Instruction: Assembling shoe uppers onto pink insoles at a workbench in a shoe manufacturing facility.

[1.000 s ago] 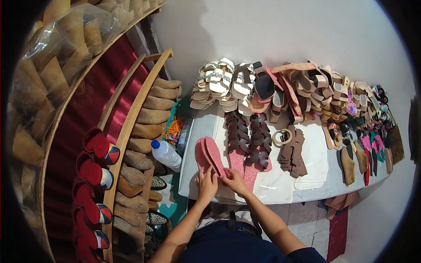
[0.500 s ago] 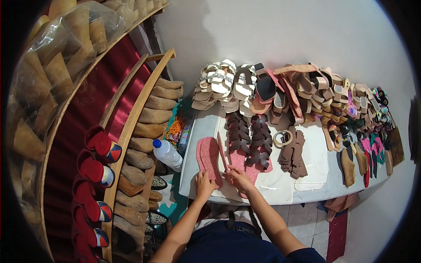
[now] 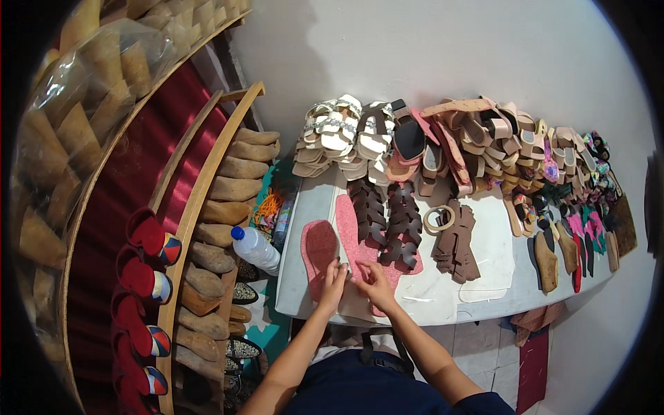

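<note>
My left hand [image 3: 335, 286] is closed at the lower end of a pink speckled insole [image 3: 317, 250], which stands slightly tilted over the table's left part. Close beside it a second pink insole [image 3: 347, 228] shows its broad face, its lower end between my two hands. My right hand [image 3: 375, 285] has its thumb and fingers apart at that lower end, touching or nearly touching it. Just right of them lie two strips of dark brown woven-looking straps [image 3: 404, 225], resting on more pink insoles [image 3: 415, 263].
A tape roll [image 3: 440, 219] and brown cut pieces [image 3: 456, 242] lie on white sheets. White sandals [image 3: 339, 131] and many other shoes line the table's back. A blue-capped bottle [image 3: 256, 249] stands left, beside racks of wooden lasts [image 3: 232, 190] and red shoes [image 3: 142, 270].
The second insole has turned from edge-on to show its broad face. The left insole has tilted and moved slightly left in view. My right hand's fingers have loosened and spread.
</note>
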{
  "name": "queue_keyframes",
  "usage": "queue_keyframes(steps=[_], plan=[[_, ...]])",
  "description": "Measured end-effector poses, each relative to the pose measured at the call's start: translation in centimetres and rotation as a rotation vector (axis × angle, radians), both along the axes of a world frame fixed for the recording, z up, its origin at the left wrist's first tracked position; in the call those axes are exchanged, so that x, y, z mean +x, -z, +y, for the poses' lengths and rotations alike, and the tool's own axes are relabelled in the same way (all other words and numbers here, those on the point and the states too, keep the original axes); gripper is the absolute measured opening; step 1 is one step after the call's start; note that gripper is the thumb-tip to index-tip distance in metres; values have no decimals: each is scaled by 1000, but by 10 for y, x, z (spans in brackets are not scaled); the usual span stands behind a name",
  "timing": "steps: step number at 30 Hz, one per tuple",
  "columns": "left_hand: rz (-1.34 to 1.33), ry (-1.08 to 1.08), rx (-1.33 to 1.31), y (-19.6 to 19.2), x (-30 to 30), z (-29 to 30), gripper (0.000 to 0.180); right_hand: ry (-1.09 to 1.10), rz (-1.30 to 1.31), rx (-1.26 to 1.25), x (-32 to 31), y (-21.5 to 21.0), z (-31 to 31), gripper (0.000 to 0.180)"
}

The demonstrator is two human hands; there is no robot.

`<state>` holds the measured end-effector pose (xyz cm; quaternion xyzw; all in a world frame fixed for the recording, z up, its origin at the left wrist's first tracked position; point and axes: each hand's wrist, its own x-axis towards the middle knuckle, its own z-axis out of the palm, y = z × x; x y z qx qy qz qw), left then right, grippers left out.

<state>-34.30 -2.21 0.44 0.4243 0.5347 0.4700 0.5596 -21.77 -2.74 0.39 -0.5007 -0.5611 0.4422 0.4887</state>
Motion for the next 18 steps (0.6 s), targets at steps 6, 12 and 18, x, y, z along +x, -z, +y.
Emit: queue_keyframes(steps=[6,12,18], plan=[[-353,48,-218,-3,53,18,42,60,-76,24,26,8,-17,44],[-380,267,-165,-13,122,40,41,181,-116,72,86,-3,-8,41],[-494,326,-162,-17,181,66,40,321,-41,46,181,-15,16,16]])
